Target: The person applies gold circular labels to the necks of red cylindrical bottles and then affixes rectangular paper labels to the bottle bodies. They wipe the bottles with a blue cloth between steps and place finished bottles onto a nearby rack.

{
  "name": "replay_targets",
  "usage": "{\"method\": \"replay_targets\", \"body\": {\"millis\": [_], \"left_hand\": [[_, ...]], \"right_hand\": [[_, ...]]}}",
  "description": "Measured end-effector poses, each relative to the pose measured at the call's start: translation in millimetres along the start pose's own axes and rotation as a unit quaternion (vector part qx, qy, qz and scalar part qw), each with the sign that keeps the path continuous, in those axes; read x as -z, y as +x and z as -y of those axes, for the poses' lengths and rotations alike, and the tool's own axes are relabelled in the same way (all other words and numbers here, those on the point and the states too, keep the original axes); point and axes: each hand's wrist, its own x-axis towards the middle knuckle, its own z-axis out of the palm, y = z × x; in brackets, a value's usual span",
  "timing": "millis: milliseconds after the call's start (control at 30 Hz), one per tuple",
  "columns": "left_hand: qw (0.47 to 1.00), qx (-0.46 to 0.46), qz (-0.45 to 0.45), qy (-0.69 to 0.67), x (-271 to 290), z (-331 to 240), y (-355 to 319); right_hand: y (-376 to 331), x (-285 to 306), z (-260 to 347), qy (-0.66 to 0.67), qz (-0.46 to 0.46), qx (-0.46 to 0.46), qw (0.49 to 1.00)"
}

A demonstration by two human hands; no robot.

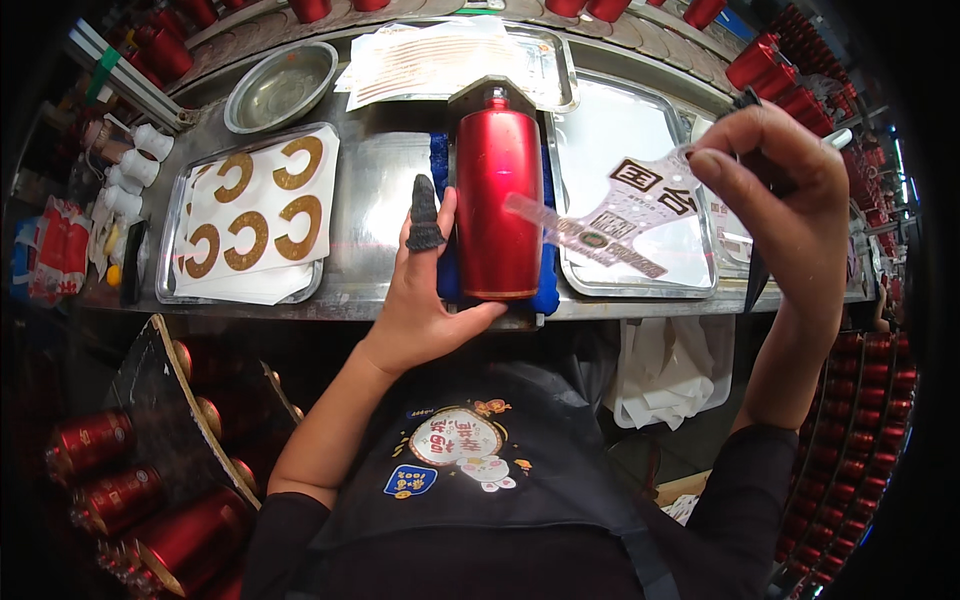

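Note:
A glossy red bottle [497,190] lies in a dark holder over blue cloth, its neck pointing away from me. My left hand [425,285] steadies it, fingers stretched along its left side and thumb against its base. A black cover sleeves one finger of that hand. Raised at the right, my right hand [780,170] pinches the upper corner of a clear label sheet [610,222] with dark and gold printing. The sheet hangs at a slant, and its left tip overlaps the bottle in view. Whether they touch, I cannot tell.
A metal tray [168,270] at left holds sheets of gold C-shaped labels [246,240]. Behind it stands a round metal bowl [282,88]. Another tray [640,290] lies right of the bottle; striped sheets [430,55] lie behind. Below the bench are a bin of crumpled paper [670,375] and red bottles [115,490].

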Motion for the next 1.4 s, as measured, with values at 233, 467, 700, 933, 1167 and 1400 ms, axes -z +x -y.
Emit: {"method": "replay_targets", "body": {"millis": [233, 467, 700, 933, 1167, 1400], "left_hand": [[0.914, 0.092, -0.1, -0.382, 25.4, -5.5, 17.7], [0.977, 0.076, -0.089, -0.177, -7.8, 5.3, 25.2], [0.955, 0.131, -0.093, -0.25, 0.5, 5.9, 12.7], [0.951, 0.138, -0.041, -0.275, 0.2, 9.2, 16.5], [0.95, 0.147, -0.046, -0.27, 2.2, 7.1, 13.4], [0.954, 0.147, -0.036, -0.258, -0.5, 8.4, 12.6]], "right_hand": [[58.5, -47.3, -44.0, 0.074, 0.132, 0.005, 0.989], [73.0, -109.8, -103.1, 0.106, 0.132, -0.066, 0.983], [21.5, -123.0, -87.3, -0.118, -0.081, -0.092, 0.985], [-33.1, -136.4, -68.2, -0.107, 0.076, -0.092, 0.987], [-32.1, -134.2, -68.3, -0.066, 0.087, -0.128, 0.986], [-32.9, -132.7, -64.4, -0.056, 0.114, -0.134, 0.983]]}}
